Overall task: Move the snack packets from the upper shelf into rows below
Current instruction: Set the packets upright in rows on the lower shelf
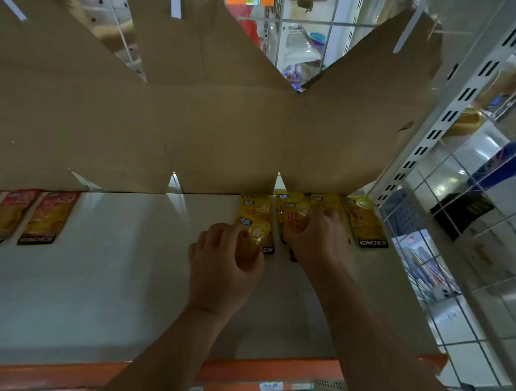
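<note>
the left hand [221, 270] is clamped on a yellow packet [253, 239], long axis pointing up-frame, over the left end of the yellow row [365, 223] at centre right of the shelf [114, 277]. the right hand [317, 236] lies on the row's middle packets; whether it pinches one, i cannot tell.

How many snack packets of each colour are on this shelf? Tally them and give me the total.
Red-orange snack packets: 3, one cut off at the left edge
Yellow snack packets: 7, overlapping, counted by their top labels, with 1 held in the left hand; more may be hidden
Total: 10
</note>
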`<state>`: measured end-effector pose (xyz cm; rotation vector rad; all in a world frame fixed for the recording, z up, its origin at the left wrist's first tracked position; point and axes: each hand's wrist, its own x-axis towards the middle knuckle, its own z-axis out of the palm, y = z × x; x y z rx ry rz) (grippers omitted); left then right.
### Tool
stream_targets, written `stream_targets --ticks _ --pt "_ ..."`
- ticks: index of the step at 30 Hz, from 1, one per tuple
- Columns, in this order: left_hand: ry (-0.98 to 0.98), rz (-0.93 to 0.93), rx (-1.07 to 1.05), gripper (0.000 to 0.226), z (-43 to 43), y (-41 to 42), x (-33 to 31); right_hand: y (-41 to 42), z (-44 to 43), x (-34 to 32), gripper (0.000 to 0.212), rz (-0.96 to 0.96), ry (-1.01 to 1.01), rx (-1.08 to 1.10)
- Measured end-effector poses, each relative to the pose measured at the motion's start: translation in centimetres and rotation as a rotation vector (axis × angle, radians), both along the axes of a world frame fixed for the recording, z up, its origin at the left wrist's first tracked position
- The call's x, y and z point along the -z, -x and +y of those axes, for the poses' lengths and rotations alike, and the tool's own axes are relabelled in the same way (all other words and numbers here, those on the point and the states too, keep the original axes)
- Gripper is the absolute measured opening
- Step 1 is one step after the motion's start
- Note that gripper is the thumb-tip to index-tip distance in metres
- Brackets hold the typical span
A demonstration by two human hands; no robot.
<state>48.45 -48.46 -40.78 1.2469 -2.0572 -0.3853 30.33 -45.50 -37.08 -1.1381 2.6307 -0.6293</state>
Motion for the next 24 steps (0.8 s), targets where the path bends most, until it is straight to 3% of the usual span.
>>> stream_targets --ticks 5,14,19,22,24 --pt "-0.004 -0.028 0.021 0.05 -0.3 0.0 0.3 -0.2 -0.8 -0.2 0.042 0.022 -0.005 -0.029" --pt "0.01 -0.006 0.025 0.049 -0.3 0.1 0.4 -0.2 -1.8 -0.5 0.062 0.049 -0.11 -0.058" --pt "0.015 -0.005 0.028 0.049 -0.3 0.0 0.3 -0.1 -1.9 -0.4 0.063 0.039 -0.128 -0.064" --pt "0.012 -0.004 0.039 0.051 -0.3 0.0 0.4 -0.1 -1.5 -0.7 0.053 0.052 -0.096 -0.064" --pt "-0.006 -0.002 0.053 0.052 -0.4 0.0 0.4 -0.1 -0.6 -1.3 0.037 0.067 0.03 -0.062"
